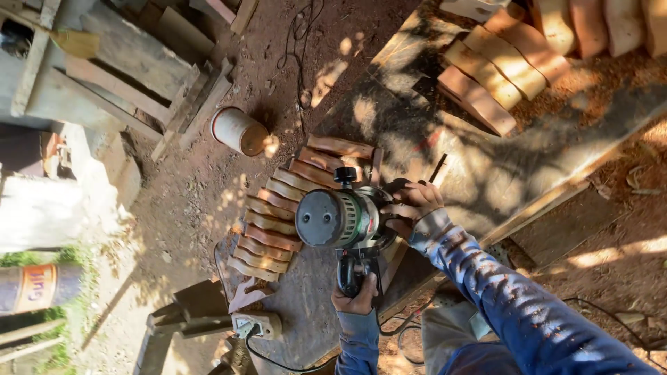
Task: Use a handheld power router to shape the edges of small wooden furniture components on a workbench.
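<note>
Between both hands (389, 257), the router (344, 219) sits gripped.

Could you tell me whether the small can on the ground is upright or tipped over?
Tipped over: the can lies on its side on the dirt.

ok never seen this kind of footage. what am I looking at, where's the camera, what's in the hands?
One picture, from a camera on the person's head, looking down at a sawdust-covered workbench outdoors. No robot: two bare hands in blue sleeves. The left hand grips the rear handle of a green and grey power tool, likely a router; the right hand steadies its body. Beneath and beside the tool lies a row of curved reddish wooden pieces, with a second row farther up the bench. A paint can lies on the dirt.
</note>
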